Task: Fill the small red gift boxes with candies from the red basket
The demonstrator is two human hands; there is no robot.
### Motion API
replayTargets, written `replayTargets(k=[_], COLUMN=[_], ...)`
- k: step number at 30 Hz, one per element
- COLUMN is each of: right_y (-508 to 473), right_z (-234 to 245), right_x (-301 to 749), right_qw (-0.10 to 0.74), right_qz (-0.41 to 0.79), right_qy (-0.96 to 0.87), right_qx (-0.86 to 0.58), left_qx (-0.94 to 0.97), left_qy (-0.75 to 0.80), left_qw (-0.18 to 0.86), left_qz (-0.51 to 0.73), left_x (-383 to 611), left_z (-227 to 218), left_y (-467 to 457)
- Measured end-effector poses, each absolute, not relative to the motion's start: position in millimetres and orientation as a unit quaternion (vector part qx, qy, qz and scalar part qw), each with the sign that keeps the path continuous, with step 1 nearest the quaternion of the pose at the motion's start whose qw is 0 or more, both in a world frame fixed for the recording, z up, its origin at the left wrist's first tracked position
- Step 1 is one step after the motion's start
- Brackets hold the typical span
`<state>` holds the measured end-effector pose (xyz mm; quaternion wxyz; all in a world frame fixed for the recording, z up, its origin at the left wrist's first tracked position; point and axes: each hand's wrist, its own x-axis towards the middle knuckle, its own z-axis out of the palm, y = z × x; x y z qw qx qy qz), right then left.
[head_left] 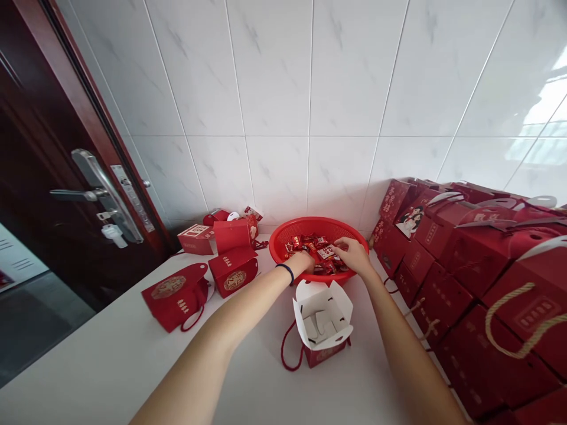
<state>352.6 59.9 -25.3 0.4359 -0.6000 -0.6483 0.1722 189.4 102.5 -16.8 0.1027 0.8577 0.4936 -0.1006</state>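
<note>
A red plastic basket (283,229) by the wall holds wrapped candies (328,268) in red wrappers. My left hand (302,261), with a dark band at the wrist, reaches into its front left side. Its fingers curl down among the candies, and what they hold is hidden. At the right side of the basket, my right hand (353,255) has its thumb and fingertips closed at the edge of a white and red candy packet (325,252). Between my forearms stands an open red gift box (325,356), white inside, with its flaps up and a red cord handle.
Red gift boxes (443,289) with rope handles are stacked high along the right side. Several more boxes (233,273) sit on the left of the white table (266,378). White tiles (277,88) back the table, and a dark door (26,118) stands at left.
</note>
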Motion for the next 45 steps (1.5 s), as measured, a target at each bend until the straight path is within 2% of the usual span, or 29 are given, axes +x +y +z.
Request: replayTargets(k=[3, 6, 15, 23, 28, 36, 45], right_y=[62, 64, 71, 71, 69, 75, 77], right_z=[-29, -30, -32, -32, -30, -23, -26], right_x=[354, 355, 358, 358, 353, 357, 352], right_qw=[0.407, 0.392, 0.399, 0.448, 0.556, 0.701, 0.739], right_qz=[0.179, 0.189, 0.222, 0.263, 0.335, 0.401, 0.478], right_qy=[-0.653, -0.654, -0.641, -0.637, -0.571, -0.398, -0.297], right_qx=[-0.613, -0.618, -0.617, -0.570, -0.502, -0.435, -0.371], left_qx=[0.839, 0.839, 0.849, 0.825, 0.815, 0.811, 0.919], left_qy=[0.507, 0.503, 0.468, 0.438, 0.401, 0.515, 0.353], left_qw=[0.119, 0.142, 0.244, 0.315, 0.360, 0.186, 0.176], left_qz=[-0.160, -0.153, 0.025, 0.166, 0.211, 0.208, 0.023], left_x=[190, 180, 170, 170, 172, 167, 190], left_z=[-21, -18, -10, 0, 3, -10, -18], left_y=[110, 116, 117, 111, 105, 115, 101])
